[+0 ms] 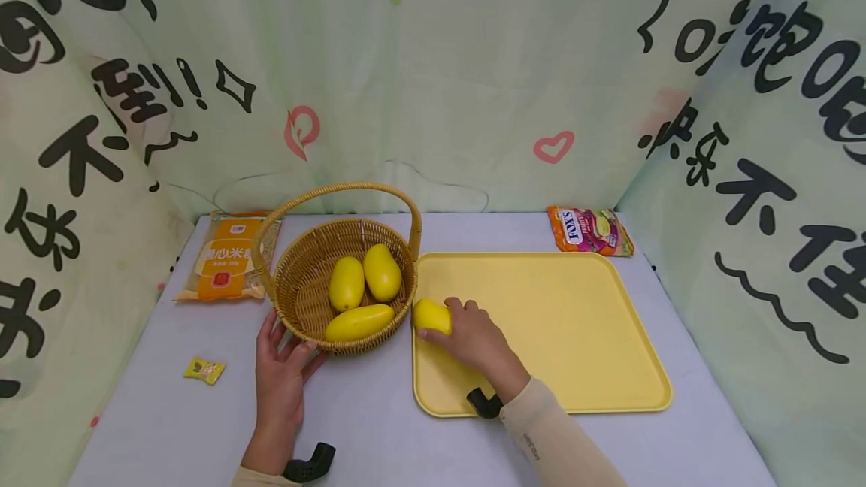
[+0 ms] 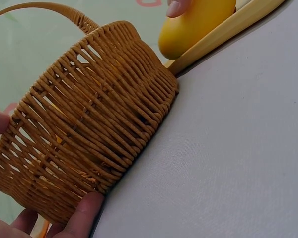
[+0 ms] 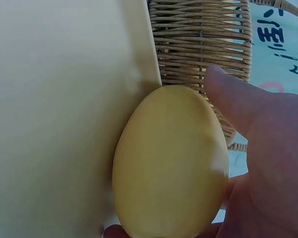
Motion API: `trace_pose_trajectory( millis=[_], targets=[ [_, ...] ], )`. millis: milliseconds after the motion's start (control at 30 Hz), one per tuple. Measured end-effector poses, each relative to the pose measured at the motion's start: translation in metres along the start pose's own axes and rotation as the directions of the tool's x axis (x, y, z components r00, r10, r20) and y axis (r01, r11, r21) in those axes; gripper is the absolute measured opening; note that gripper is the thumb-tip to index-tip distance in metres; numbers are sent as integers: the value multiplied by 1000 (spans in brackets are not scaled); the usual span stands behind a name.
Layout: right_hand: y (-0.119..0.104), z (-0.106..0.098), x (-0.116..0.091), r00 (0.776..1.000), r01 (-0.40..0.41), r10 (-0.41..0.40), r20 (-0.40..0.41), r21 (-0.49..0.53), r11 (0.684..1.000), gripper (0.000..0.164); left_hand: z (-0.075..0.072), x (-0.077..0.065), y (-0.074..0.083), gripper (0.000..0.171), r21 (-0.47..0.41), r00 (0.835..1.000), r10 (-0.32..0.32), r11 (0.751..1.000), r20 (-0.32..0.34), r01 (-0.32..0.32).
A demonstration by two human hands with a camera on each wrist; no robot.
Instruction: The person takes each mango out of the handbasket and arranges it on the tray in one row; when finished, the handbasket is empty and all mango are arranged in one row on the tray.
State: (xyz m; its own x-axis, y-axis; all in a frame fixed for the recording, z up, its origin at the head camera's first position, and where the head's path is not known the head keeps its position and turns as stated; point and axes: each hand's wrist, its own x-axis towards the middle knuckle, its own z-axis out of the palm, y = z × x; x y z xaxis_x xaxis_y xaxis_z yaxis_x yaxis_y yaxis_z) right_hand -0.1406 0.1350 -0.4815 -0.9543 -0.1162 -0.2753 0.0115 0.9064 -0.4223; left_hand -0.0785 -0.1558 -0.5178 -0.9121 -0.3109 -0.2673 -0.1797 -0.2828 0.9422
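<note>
A brown wicker basket [image 1: 295,291] with a tall hoop handle stands left of centre. Inside it lie three yellow mangoes [image 1: 359,323]. My left hand [image 1: 280,370] grips the basket's front left side, thumb near the rim and fingers [image 2: 84,215] low on the weave. Over the left edge of the yellow tray [image 1: 541,337], my right hand [image 1: 482,344] holds another mango [image 1: 430,316], close to the basket's right side. That mango [image 3: 171,163] fills much of the right wrist view, with the thumb along one side and other fingertips partly hidden beneath it.
Behind the basket on the left lies an orange and clear snack bag [image 1: 230,258]. A small yellow wrapped candy [image 1: 204,370] is at the left front. At the tray's far right corner sits a colourful candy bag [image 1: 590,231]. Printed curtains [image 1: 433,81] enclose the table.
</note>
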Motion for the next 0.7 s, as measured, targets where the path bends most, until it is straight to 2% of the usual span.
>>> trace_pose_trajectory(
  millis=[700],
  targets=[
    [8, -5, -21, 1000, 25, -25, 6, 63, 998, 91, 1, 1, -1, 87, 8, 1000, -1, 1000, -10, 1]
  ],
)
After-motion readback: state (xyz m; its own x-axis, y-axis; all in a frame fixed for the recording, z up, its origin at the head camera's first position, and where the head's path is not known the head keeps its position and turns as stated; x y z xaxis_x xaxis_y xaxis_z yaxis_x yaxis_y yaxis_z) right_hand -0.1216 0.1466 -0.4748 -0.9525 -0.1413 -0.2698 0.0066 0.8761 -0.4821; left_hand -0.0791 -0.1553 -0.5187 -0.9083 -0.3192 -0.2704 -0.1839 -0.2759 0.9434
